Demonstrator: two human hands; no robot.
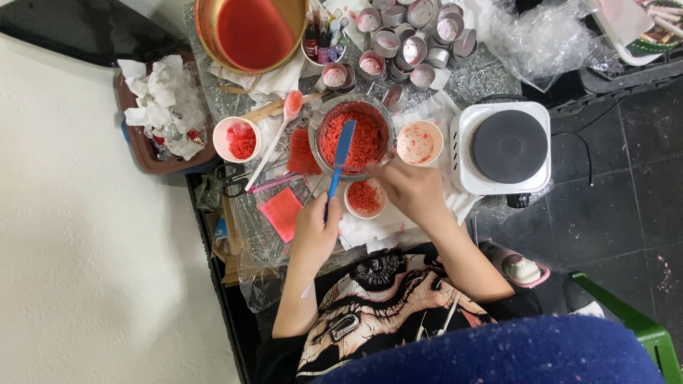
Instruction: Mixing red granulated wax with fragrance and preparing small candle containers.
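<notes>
Hemmed in at my worktable: small cups (364,197) crowd the glass bowl (353,136) on both sides, tins (413,43) block the far edge, a hotplate (504,147) walls off my right. Open room lies only near my body, on the white paper (370,231) between my left hand (315,231) and right hand (413,188).

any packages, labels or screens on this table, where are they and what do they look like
Small dye bottles: top centre beside the copper pot; dark and red, labels too small to make out.
Printed card or package: top right corner, on a white tray; green and dark.
Clear plastic wrapping: top right, crumpled.
No screens.
</notes>
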